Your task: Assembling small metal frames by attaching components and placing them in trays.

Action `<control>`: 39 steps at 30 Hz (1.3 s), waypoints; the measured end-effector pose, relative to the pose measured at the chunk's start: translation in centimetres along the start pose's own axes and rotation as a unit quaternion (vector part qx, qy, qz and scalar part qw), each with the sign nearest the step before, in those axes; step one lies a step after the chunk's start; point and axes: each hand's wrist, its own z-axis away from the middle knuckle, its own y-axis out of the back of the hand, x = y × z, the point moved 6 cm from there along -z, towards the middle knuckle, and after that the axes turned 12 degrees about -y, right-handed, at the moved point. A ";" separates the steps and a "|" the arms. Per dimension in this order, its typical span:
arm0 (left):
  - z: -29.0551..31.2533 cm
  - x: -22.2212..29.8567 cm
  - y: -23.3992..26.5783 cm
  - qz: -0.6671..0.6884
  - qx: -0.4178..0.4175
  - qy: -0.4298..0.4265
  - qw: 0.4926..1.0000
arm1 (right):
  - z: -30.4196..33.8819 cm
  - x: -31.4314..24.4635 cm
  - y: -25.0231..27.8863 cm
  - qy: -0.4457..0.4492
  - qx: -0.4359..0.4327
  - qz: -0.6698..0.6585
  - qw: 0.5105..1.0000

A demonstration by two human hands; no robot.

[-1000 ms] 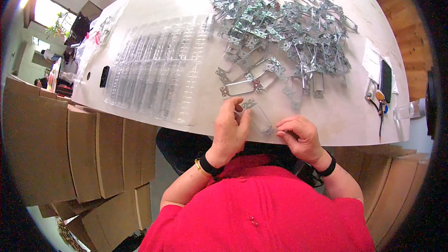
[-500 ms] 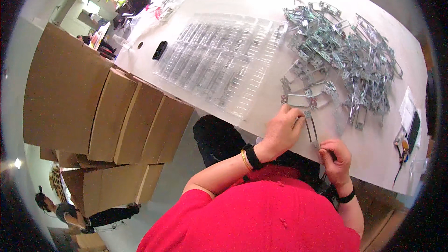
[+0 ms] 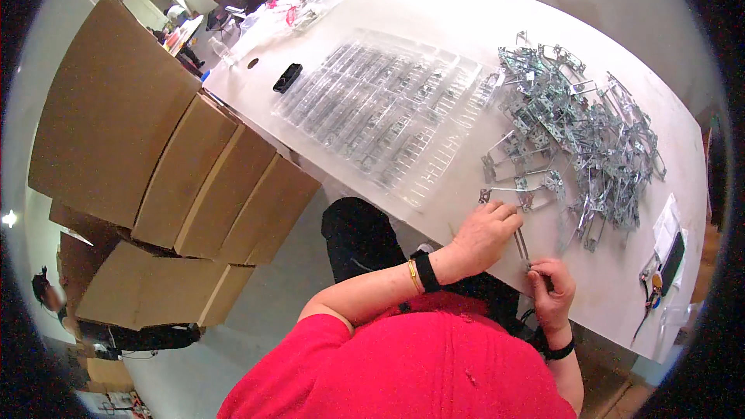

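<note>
Between my hands, close to the table's near edge, is a slim metal bracket with two parallel bars. My left hand pinches its far end, fingers closed over it. The near end sits between the thumb and fingers of my right hand. Just beyond my left hand, another bracket of the same sort lies flat on the table. A large tangled heap of metal brackets spreads over the right side. Left of it lies a clear plastic tray with rows of compartments holding metal parts.
A black box-shaped object rests left of the tray. Toward the right edge are a black flat object on white paper and a small tool. Large cardboard boxes stand left of the white table. Another person is at lower left.
The view has shifted, so the table's things sit a little lower in the picture. My left hand now covers more of the bracket's far end. Both hands still hold it.
</note>
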 end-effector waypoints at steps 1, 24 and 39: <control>0.3 0.1 0.3 0.009 0.017 0.007 1.000 | 0.0 0.1 0.0 -0.012 0.000 0.000 1.000; 1.9 -1.5 3.4 0.179 -0.127 0.250 0.943 | 0.1 0.0 0.0 -0.023 0.010 -0.022 0.999; 2.7 1.4 3.6 0.041 -0.059 0.199 0.977 | -0.1 -0.4 -0.1 -0.019 -0.017 -0.039 0.999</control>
